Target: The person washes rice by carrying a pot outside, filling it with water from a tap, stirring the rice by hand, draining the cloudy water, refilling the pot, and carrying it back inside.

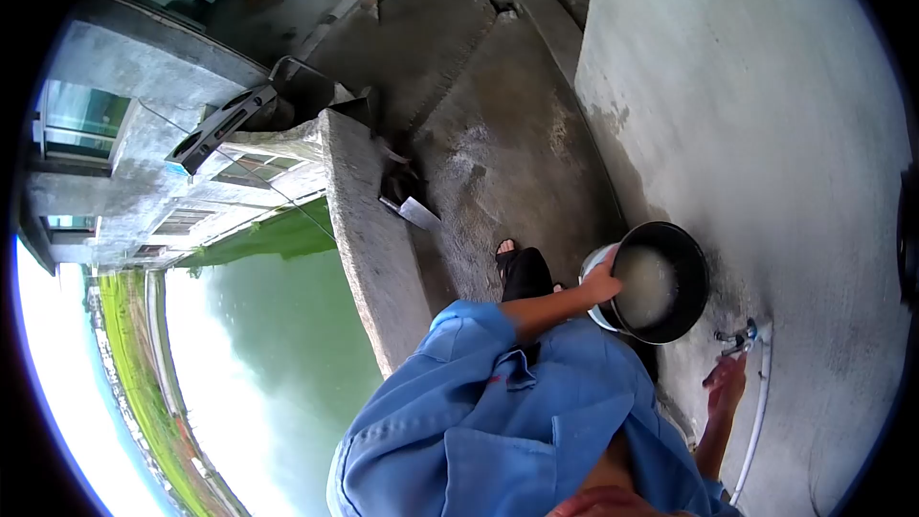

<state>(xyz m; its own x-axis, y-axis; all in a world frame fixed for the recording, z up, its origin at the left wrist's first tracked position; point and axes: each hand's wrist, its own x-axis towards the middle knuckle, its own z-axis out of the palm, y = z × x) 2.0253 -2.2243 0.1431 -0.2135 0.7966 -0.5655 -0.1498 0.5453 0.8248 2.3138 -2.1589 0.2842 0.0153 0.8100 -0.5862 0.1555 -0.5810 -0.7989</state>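
My left hand [601, 283] grips the near-left rim of a bucket [689, 273], black inside and pale outside. Cloudy, whitish contents [646, 287] lie in its bottom. Low on the grey wall, right of the bucket, is a metal tap [737, 337] with a white pipe [760, 412] running down the picture from it. Just below the tap is my right hand [726, 383], fingers apart and reaching up to it; whether they touch it is unclear. My blue shirt covers the lower middle, and a patch of skin at the bottom edge cannot be made out.
A tall grey wall [747, 105] rises on the right. On the left, a low concrete parapet [369, 239] borders green water [297, 325]. A pale flat-bladed tool [419, 214] lies by the parapet. My sandaled foot [505, 249] stands on the wet concrete floor [517, 134].
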